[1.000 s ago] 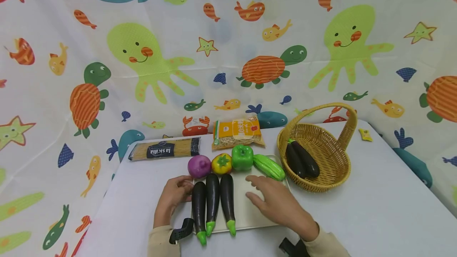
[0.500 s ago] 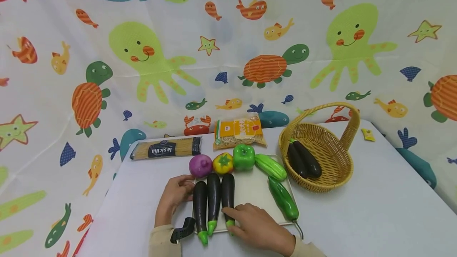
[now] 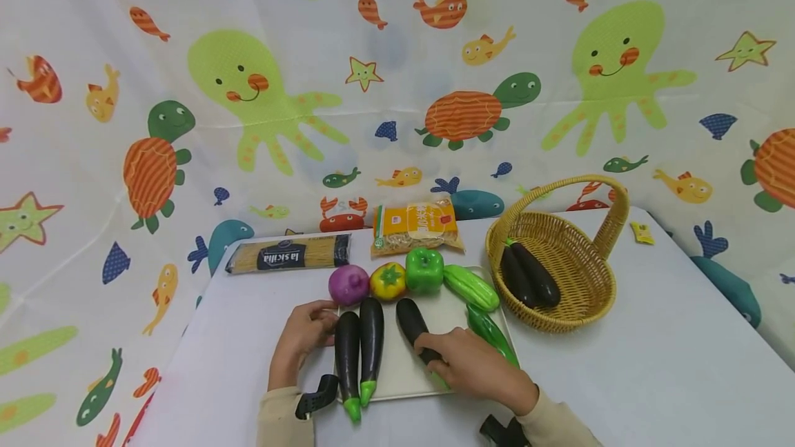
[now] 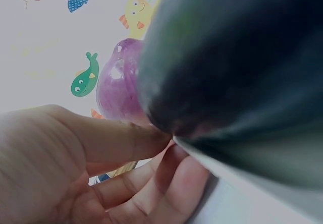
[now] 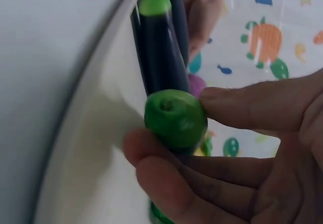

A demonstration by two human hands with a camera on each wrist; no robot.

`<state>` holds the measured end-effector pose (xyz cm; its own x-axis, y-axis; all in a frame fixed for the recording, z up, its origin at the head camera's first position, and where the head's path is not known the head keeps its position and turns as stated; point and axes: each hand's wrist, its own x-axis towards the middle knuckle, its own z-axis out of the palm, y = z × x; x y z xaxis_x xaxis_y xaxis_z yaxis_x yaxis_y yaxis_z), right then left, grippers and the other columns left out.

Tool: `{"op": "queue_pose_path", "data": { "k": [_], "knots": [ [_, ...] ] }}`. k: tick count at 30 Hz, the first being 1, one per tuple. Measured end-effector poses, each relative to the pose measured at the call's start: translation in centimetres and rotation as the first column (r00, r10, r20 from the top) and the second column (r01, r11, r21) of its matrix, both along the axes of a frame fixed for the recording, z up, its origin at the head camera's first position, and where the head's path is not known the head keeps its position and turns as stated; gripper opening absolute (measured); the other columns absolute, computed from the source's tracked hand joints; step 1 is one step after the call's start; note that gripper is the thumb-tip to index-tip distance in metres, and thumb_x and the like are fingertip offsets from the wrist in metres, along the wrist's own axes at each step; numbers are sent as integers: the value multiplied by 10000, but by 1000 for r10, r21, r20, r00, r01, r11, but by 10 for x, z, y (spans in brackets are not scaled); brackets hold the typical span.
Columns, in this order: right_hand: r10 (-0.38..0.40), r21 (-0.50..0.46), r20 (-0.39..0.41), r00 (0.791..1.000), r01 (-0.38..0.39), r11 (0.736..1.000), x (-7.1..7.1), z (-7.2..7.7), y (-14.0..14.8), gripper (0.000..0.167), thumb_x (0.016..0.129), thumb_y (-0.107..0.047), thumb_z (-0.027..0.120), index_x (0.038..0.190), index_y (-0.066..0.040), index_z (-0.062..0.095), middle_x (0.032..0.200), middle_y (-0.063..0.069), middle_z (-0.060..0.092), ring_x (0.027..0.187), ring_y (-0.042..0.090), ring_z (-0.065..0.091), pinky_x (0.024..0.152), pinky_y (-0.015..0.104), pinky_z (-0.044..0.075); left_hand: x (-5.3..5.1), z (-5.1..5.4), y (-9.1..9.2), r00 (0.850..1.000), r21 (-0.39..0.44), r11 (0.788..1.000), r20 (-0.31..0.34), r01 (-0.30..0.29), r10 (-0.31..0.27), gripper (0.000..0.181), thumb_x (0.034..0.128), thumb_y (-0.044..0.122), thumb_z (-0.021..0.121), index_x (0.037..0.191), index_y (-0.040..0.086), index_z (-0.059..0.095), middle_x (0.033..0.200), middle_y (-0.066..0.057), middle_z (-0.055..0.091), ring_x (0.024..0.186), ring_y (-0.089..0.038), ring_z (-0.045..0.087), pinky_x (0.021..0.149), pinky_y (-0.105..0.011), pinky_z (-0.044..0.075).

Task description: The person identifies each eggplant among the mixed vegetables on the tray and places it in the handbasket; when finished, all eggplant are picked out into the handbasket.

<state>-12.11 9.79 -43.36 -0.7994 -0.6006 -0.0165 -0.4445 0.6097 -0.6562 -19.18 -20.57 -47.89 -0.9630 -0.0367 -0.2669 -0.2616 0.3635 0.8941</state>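
In the head view my right hand (image 3: pixel 475 368) holds an eggplant (image 3: pixel 411 321) by its stem end, slanted over the right half of the cream tray (image 3: pixel 397 374). The right wrist view shows thumb and fingers pinching around its green cap (image 5: pixel 174 115). My left hand (image 3: pixel 304 333) grips the tray's left rim, thumb above and fingers below in the left wrist view. Two more eggplants lie side by side near that hand, a left one (image 3: pixel 346 357) and a right one (image 3: pixel 371 336). A long green pepper (image 3: pixel 487 328), partly hidden by my right hand, lies at the tray's right.
Along the tray's back sit a purple onion (image 3: pixel 349 285), a yellow pepper (image 3: pixel 388 281), a green bell pepper (image 3: pixel 425 270) and a ridged green vegetable (image 3: pixel 470 287). A wicker basket (image 3: pixel 584 295) holds two eggplants. Behind lie spaghetti (image 3: pixel 288 254), an orange bag (image 3: pixel 417 226) and a small yellow packet (image 3: pixel 642 232).
My right hand left the long green pepper at the tray's right, reached the rightmost of the three eggplants and shifted it rightward, away from the other two. My left hand stays put.
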Motion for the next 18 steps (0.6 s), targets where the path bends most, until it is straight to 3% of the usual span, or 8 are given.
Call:
{"op": "queue_pose_path", "data": {
  "k": [7, 10, 13, 18],
  "knots": [
    [-2, 35, 20, 1000, 1, 999, -5, 7, 15, 411, 917, -45, 715, 1309, -115, 616, 622, -93, 497, 562, 28, 389, 522, 214, 350, 0, -1, 0, 1000, 16, 1000, 2, -4, 4, 342, 950, -120, 519, 1281, -126, 603, 938, -139, 685, 799, -186, 638, 652, -357, 635],
    [-37, 57, 14, 999, 36, 998, -7, 10, 21, 456, 919, -82, 722, 1354, -108, 585, 700, -66, 600, 631, 53, 514, 557, 243, 424, 0, 0, 0, 1000, 15, 1000, 1, -5, 5, 341, 948, -122, 517, 1278, -129, 602, 936, -141, 683, 795, -187, 638, 650, -358, 635],
    [-89, 58, -18, 996, 90, 994, -9, 14, 25, 425, 925, -120, 727, 1328, -81, 599, 883, -11, 701, 790, 120, 638, 663, 303, 517, 0, 1, 0, 1000, 10, 1000, 5, -5, 5, 340, 950, -120, 520, 1280, -125, 603, 937, -139, 683, 798, -189, 636, 652, -356, 634],
    [-204, -2, -72, 976, 204, 979, -14, 18, 30, 294, 919, -144, 752, 1188, -66, 661, 949, 16, 706, 836, 136, 634, 700, 325, 530, 0, 1, 0, 1000, 3, 1000, 10, -2, 2, 341, 952, -114, 525, 1284, -115, 606, 938, -134, 688, 801, -191, 635, 650, -351, 632]
  ]
}}
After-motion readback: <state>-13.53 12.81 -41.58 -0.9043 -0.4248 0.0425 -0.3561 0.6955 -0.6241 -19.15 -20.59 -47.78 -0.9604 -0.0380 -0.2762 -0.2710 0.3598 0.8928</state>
